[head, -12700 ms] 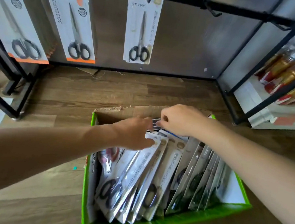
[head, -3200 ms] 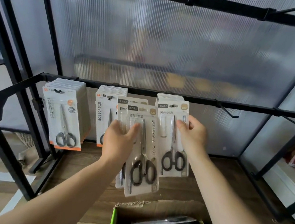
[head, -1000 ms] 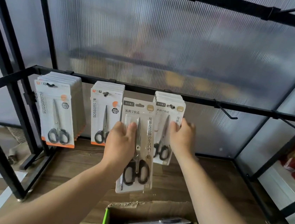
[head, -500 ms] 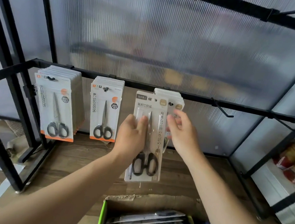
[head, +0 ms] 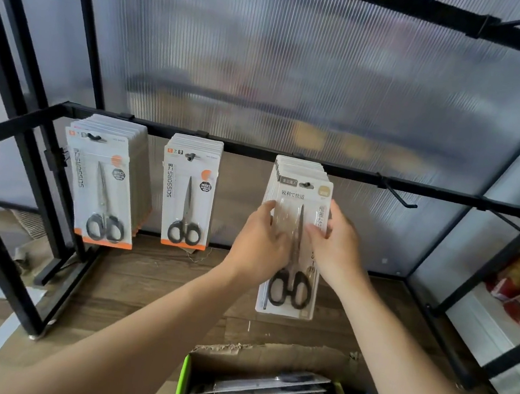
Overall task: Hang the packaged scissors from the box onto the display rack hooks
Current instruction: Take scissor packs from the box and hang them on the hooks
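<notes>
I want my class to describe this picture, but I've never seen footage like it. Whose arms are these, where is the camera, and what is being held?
There is no machine here. A person wears a camera on the head, so you look down along their own arms. The left hand and right hand grip the sides of a scissors pack, the front one of a stack on a black rack bar. A hook tip pokes through its hole. Two more stacks hang to the left, and an empty hook sits to the right. Below, a cardboard box holds more packs.
</notes>
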Demonstrator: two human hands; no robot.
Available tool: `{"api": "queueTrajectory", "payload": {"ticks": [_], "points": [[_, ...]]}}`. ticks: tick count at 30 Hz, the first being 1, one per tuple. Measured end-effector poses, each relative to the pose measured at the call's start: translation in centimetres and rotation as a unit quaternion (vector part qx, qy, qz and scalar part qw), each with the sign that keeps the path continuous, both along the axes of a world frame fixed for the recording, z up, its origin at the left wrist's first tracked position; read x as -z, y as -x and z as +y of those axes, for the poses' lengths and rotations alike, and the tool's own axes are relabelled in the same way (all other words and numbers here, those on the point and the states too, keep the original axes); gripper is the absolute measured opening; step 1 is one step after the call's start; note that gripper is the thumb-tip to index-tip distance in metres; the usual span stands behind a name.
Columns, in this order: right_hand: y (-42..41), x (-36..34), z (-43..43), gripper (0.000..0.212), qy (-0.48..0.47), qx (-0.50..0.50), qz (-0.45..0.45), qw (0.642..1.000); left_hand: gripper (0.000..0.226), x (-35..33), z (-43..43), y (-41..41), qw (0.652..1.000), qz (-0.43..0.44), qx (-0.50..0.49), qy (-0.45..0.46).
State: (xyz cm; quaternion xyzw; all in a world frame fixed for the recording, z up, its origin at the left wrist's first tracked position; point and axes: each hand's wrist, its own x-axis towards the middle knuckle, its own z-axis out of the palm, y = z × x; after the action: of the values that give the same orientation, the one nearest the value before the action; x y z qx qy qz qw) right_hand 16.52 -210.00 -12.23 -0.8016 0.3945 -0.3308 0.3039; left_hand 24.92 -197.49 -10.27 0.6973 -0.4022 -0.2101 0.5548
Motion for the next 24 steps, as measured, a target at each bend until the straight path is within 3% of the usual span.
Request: {"api": "queueTrajectory", "payload": {"ticks": [5,8,16,24], "points": [[-0.8,0.6,-1.1,0.044,0.029,0.016,0.022,0.999,0.03,0.6,-1.0,-1.0,0.998,-0.04,0.029,-0.046],[-1.2,0.9,-1.4,0.045,0.055,0.041,0.069,0.995,0.053,0.5,-1.5,-1.5,0.989,-0.09,0.052,-0.107],[-1.7,1.6,-1.3,0.058,0.085,0.042,0.135,0.986,0.071,1.2,-2.1,-1.5,0.981,-0.125,0.06,-0.136],[3.4,2.1,0.0,0.069,0.076,0.001,0.296,0.952,0.072,2.9,0.2,-0.7,0.959,-0.188,0.064,-0.203]]}}
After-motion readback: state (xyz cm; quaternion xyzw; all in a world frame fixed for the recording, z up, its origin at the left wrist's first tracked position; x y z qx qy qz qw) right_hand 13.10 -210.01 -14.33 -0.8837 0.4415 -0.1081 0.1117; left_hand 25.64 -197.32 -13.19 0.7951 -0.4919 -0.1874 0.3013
